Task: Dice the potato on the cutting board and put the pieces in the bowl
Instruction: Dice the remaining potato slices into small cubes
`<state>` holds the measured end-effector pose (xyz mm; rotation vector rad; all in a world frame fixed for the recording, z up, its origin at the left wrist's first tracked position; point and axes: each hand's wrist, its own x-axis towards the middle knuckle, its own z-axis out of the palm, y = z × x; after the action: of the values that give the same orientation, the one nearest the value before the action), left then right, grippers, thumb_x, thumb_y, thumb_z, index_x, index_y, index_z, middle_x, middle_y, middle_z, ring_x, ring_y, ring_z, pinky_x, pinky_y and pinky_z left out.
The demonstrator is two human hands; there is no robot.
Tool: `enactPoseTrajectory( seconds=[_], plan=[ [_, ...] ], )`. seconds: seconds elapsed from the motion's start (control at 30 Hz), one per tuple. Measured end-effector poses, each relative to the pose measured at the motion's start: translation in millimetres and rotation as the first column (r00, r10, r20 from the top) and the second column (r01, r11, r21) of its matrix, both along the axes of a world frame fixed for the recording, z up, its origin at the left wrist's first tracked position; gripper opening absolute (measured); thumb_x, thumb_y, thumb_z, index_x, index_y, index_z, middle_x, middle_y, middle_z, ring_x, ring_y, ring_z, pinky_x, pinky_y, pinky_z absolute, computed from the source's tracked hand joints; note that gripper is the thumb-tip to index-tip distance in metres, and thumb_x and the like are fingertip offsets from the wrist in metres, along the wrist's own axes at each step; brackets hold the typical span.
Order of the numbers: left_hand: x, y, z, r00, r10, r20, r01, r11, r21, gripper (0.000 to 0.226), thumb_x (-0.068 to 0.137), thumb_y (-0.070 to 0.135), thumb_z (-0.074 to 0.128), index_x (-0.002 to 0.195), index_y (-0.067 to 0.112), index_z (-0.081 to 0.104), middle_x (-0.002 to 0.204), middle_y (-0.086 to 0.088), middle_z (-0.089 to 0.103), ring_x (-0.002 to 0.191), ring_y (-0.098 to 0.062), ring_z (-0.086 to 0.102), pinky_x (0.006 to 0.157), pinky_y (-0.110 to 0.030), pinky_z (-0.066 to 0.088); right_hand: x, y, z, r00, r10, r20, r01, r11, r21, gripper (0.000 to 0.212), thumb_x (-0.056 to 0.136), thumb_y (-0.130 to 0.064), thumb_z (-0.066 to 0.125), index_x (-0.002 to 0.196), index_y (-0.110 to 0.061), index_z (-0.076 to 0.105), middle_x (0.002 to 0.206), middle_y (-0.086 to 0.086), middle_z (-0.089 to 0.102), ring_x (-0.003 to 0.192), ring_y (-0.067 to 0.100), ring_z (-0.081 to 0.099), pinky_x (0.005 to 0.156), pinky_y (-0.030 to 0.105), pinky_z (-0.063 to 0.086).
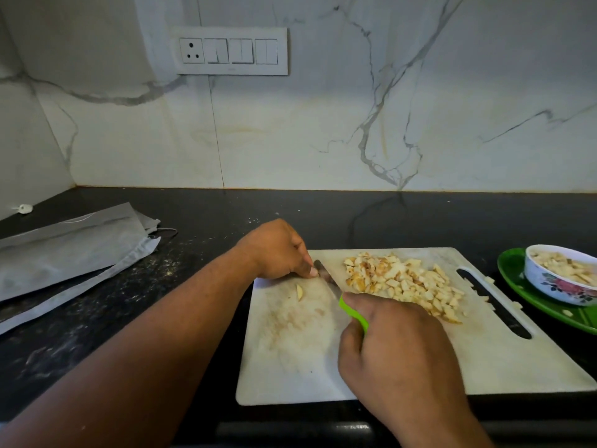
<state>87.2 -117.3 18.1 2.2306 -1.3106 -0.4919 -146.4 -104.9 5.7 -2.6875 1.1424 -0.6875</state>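
A white cutting board (484, 357) lies on the dark counter. A heap of diced potato (403, 282) covers its far right part. One lone potato sliver (299, 292) lies on the left part. My right hand (397, 354) grips a knife by its green handle (353, 313); the blade (327, 275) slants away to the upper left. My left hand (277, 250) is curled at the board's far left corner, fingertips down beside the blade tip; whether it holds anything I cannot tell. A flowered white bowl (555, 286) with potato pieces stands at the right.
The bowl sits on a green plate (513, 279) at the right edge, with a few stray potato bits around it. Grey cloth bags (71, 253) lie on the counter at left. A marble wall with a switch panel (231, 50) rises behind.
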Motion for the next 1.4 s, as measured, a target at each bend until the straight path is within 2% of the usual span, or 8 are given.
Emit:
enactPoseTrajectory(
  seconds=[0.3,0.43,0.57,0.7,0.93,1.2,1.3,1.4],
  plan=[
    [1,-1,2,1.000,-0.018,0.012,0.018,1.000,0.025,0.011,0.078,0.030,0.091,0.077,0.023,0.082,0.077,0.011,0.078,0.085,-0.009,0.074,0.093,-0.039,0.060,-21,11,6,0.998,0.024,-0.058,-0.021,0.999,0.047,0.048,0.092,-0.050,0.042,0.138,-0.057,0.039,0.122,-0.029,0.058,0.115,0.000,0.054,0.094,0.013,0.039],
    [-1,0,4,0.998,-0.036,0.048,0.034,0.999,0.028,0.004,0.085,0.022,0.086,0.082,0.024,0.084,0.079,0.016,0.077,0.084,-0.002,0.071,0.093,-0.032,0.059,-22,11,14,0.999,-0.015,-0.038,0.015,1.000,0.015,0.046,0.089,-0.050,0.045,0.135,-0.057,0.044,0.118,-0.031,0.060,0.111,-0.001,0.055,0.094,0.014,0.041],
    [-2,-1,3,0.999,-0.012,0.050,0.010,0.999,0.035,0.004,0.085,0.020,0.085,0.081,0.022,0.084,0.081,0.010,0.078,0.084,-0.006,0.073,0.092,-0.035,0.061,0,6,5,1.000,-0.021,0.003,0.021,1.000,-0.012,0.047,0.089,-0.042,0.048,0.136,-0.045,0.052,0.114,-0.024,0.066,0.097,0.001,0.061,0.084,0.016,0.049],
    [-3,-3,3,0.998,-0.002,0.068,0.000,1.000,0.031,0.003,0.083,0.022,0.086,0.085,0.021,0.084,0.085,0.007,0.079,0.087,-0.011,0.073,0.094,-0.039,0.060,9,7,-5,1.000,-0.003,0.002,0.003,1.000,0.006,0.049,0.089,-0.042,0.046,0.137,-0.043,0.051,0.116,-0.022,0.066,0.101,0.002,0.061,0.084,0.017,0.049],
    [-3,-3,3,0.998,-0.006,0.063,0.004,1.000,0.030,0.009,0.083,0.020,0.085,0.078,0.025,0.082,0.081,0.010,0.078,0.085,-0.007,0.072,0.093,-0.035,0.060,-15,20,4,0.999,-0.029,-0.028,0.030,0.998,0.055,0.046,0.090,-0.048,0.045,0.135,-0.056,0.044,0.117,-0.026,0.062,0.111,0.002,0.056,0.093,0.013,0.040],
    [-5,-1,4,0.994,-0.010,0.107,0.005,0.999,0.049,0.001,0.083,0.021,0.083,0.083,0.020,0.083,0.085,0.004,0.079,0.087,-0.014,0.074,0.090,-0.040,0.062,10,19,2,0.999,-0.032,-0.018,0.033,0.999,0.022,0.046,0.091,-0.040,0.045,0.137,-0.042,0.050,0.112,-0.017,0.066,0.100,0.005,0.061,0.084,0.019,0.049],
    [-3,-2,5,0.990,-0.021,0.143,0.010,0.997,0.073,0.007,0.084,0.024,0.082,0.087,0.018,0.084,0.088,0.002,0.079,0.089,-0.016,0.074,0.090,-0.042,0.061,4,25,0,0.999,-0.042,-0.004,0.042,0.999,0.029,0.049,0.092,-0.043,0.044,0.140,-0.048,0.043,0.116,-0.018,0.064,0.106,0.005,0.059,0.088,0.018,0.045],
    [-3,-3,4,0.990,-0.038,0.137,0.029,0.997,0.066,0.006,0.086,0.024,0.082,0.088,0.019,0.084,0.085,0.005,0.078,0.087,-0.012,0.072,0.090,-0.037,0.061,-7,29,4,0.999,-0.047,-0.024,0.048,0.998,0.048,0.048,0.091,-0.047,0.045,0.138,-0.053,0.042,0.118,-0.021,0.062,0.111,0.004,0.057,0.092,0.015,0.042]
  ],
)
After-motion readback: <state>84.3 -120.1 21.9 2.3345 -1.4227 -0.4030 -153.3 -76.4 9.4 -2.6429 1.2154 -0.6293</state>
